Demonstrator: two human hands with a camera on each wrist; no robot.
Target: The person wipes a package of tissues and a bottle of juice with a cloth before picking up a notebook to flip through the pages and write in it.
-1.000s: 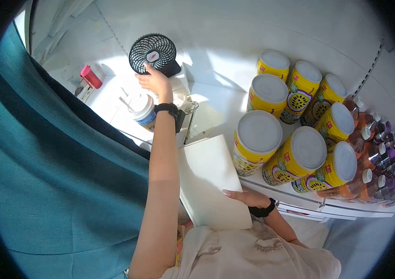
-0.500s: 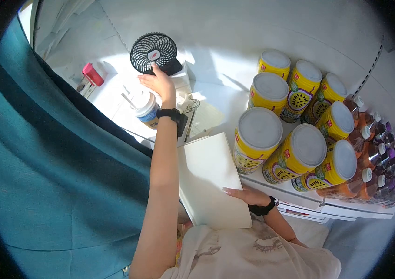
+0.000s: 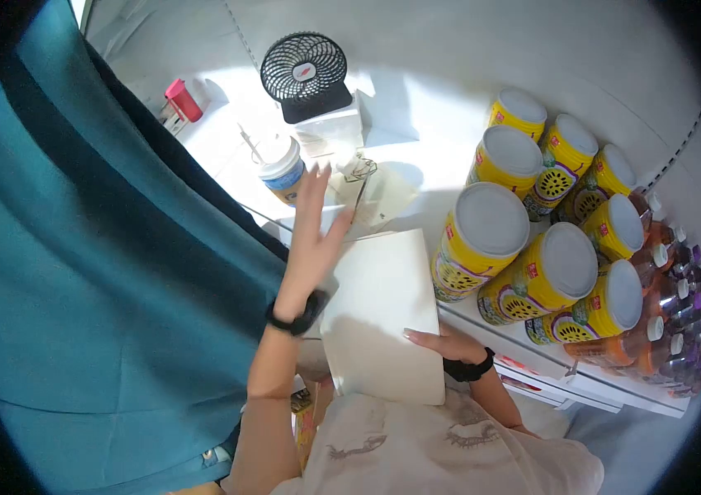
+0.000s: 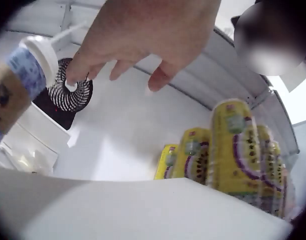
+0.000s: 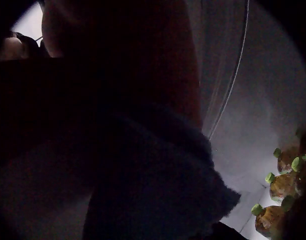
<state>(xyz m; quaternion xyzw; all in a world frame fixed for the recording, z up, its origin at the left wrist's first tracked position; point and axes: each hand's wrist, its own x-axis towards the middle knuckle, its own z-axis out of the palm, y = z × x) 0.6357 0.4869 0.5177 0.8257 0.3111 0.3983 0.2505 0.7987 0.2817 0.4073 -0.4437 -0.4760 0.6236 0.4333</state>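
My right hand holds a white notebook by its right edge in front of my body, the thumb on top and the other fingers hidden beneath. Over the notebook's upper left corner is my left hand, blurred, fingers spread and holding nothing. Just beyond those fingertips stands a lidded paper cup with a straw. Further back, a black fan rests on a white box. The left wrist view shows the left hand with its fingers apart, above the notebook. The right wrist view is mostly dark.
Several yellow cans crowd the right of the white shelf, with bottles beyond them. A teal curtain hangs at the left. A pink bottle stands at the back left; papers lie behind the notebook.
My left hand has come away from the fan and back towards my body, over the notebook's corner. The right hand keeps hold of the notebook. The head view has shifted slightly.
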